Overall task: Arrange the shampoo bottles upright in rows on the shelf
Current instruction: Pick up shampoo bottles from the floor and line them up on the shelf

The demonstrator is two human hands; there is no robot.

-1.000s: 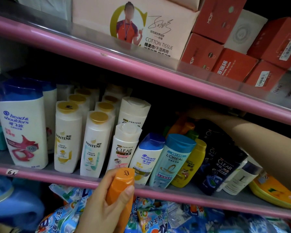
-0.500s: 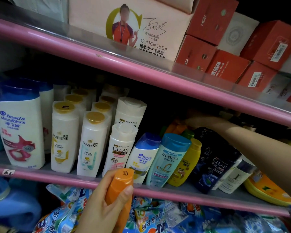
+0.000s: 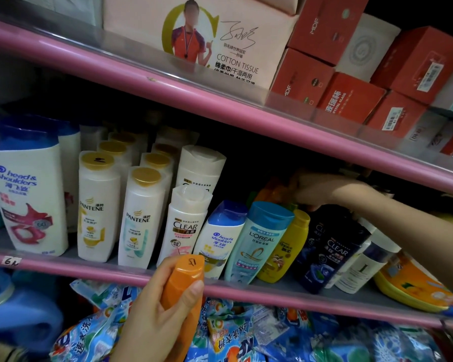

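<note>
Left hand (image 3: 152, 317) grips orange bottle (image 3: 183, 291); right hand (image 3: 314, 189) reaches among leaning bottles.

Bottles read head & shoulders (image 3: 26, 194), PANTENE (image 3: 96, 207), CLEAR (image 3: 185, 226), L'OREAL (image 3: 259, 239); pink box (image 3: 207, 40) says COTTON TISSUE

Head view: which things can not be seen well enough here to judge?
- Right hand: deep in the dark back of the shelf; its grip and what it touches cannot be told.
- Orange bottles behind the front row: mostly hidden by the L'Oreal bottle; upright or lying is unclear.
- Orange bottle in the left hand: label hidden by fingers.
- White bottle: partly covered by the right forearm.
</note>
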